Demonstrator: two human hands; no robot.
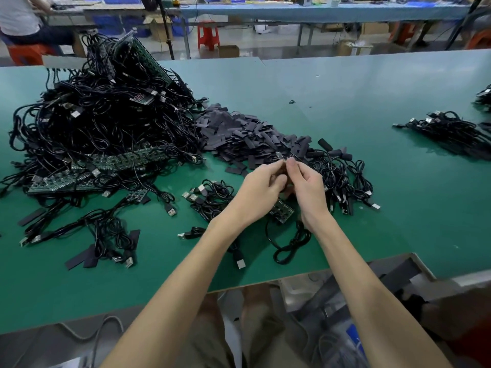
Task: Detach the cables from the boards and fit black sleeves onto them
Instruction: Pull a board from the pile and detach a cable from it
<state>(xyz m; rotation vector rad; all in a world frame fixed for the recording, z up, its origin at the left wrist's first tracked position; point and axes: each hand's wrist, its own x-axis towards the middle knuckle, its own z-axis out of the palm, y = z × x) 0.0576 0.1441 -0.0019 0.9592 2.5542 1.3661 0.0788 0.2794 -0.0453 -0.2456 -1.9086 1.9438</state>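
Note:
My left hand [261,188] and my right hand [305,188] meet above the green table [345,102], fingertips together, pinching a small cable end [284,157] between them. Its black cable [289,243] hangs below my right wrist and loops on the table. A small green board [282,209] lies under my hands. Behind them spreads a heap of flat black sleeves [239,134]. A big pile of black USB cables on green boards [101,120] fills the left side. Sleeved cables [342,176] lie right of my hands.
Loose cables and stray sleeves [106,235] litter the near left of the table. More cable bundles [449,131] sit at the far right. The table's front edge [265,284] runs just before my lap. Another person [24,19] sits on a red stool at the back left.

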